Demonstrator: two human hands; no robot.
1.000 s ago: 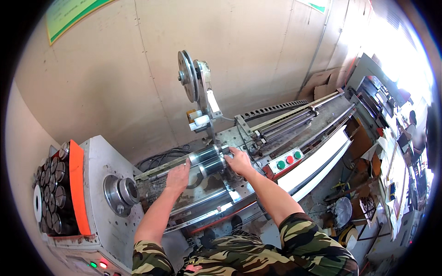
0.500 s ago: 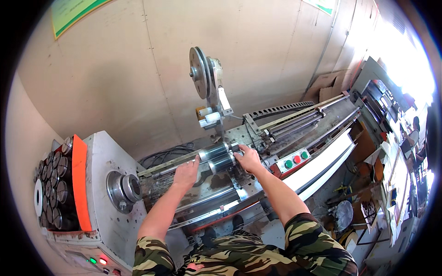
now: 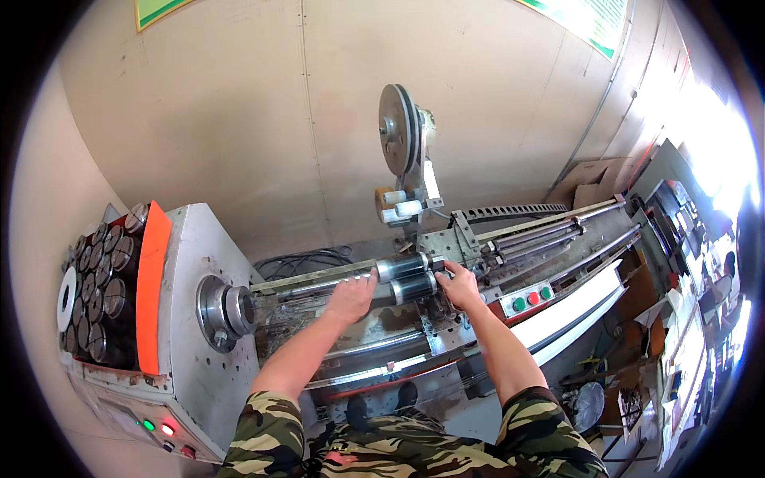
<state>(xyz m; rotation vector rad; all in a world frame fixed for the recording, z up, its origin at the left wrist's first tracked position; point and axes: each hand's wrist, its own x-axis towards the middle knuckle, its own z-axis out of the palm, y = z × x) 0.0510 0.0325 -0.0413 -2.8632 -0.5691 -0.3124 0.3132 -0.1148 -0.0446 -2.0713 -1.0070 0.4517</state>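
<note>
Two dark, glossy rollers with silvery ends lie side by side across the machine bed [image 3: 366, 320]: a far roller [image 3: 402, 266] and a near roller [image 3: 415, 287]. My left hand [image 3: 352, 296] is at their left ends, fingers stretched forward, fingertips against the silvery end of the far roller. At the right ends is my right hand [image 3: 460, 288], its thumb and forefinger bent around the end of the rollers. What lies under its palm is hidden. Above the rollers stands an upright arm with a grey disc wheel [image 3: 398, 130] and small white guide rollers [image 3: 402, 211].
On the left, a grey machine housing [image 3: 203, 287] carries a round metal chuck [image 3: 231, 312]. Several dark cylinders [image 3: 100, 287] are stacked behind an orange panel [image 3: 151, 288]. A button box [image 3: 530, 298] sits right of my right hand, and rails run beyond it. Cardboard and clutter fill the far right.
The whole view has shifted, so the machine appears further right in the picture. Both hands stay at the two ends of the rollers, with little visible change in their hold.
</note>
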